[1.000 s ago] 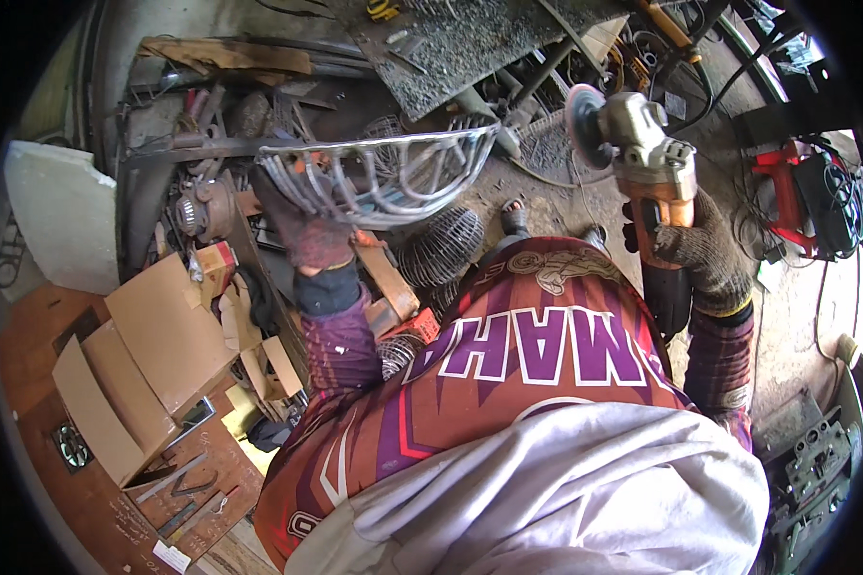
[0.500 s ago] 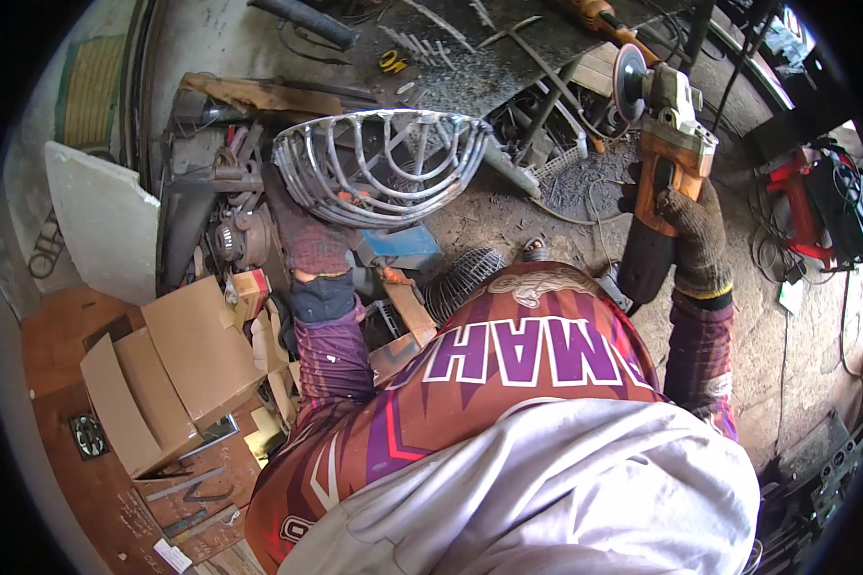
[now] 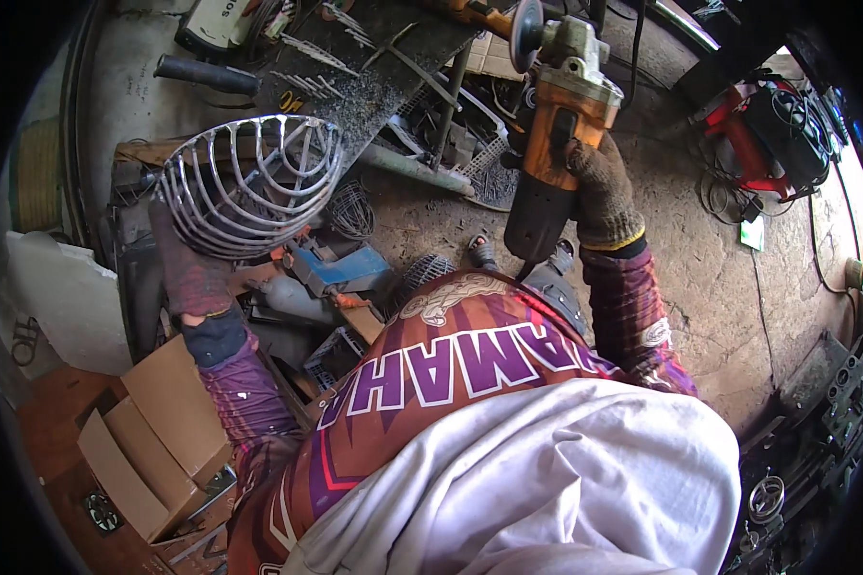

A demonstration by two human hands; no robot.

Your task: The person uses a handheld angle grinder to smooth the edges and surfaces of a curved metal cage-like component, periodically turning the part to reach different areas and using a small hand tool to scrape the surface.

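My left hand (image 3: 197, 273), in a dark worn glove, grips a round basket (image 3: 249, 196) of curved bare metal rods from below and behind. Its fingers are partly hidden by the rods. The basket is tilted, so its ribs and open mouth show. In my right hand (image 3: 606, 192), gloved in brown knit with a yellow cuff edge, is an orange and black angle grinder (image 3: 558, 120). The grinder points away from me with its disc (image 3: 526, 34) at the far end, apart from the basket. I cannot tell whether the disc spins.
A dark workbench (image 3: 379, 72) strewn with metal scraps stands ahead. Blue metal tool (image 3: 345, 268) and clutter lie below the basket. Cardboard box (image 3: 149, 450) is at lower left, red machine (image 3: 753, 144) with cables at right, machinery with a handwheel (image 3: 766, 498) at lower right.
The view has shifted to the right. The basket has turned and tilted, its mouth now facing more to the right. The grinder stays in my right hand, its disc still apart from the basket.
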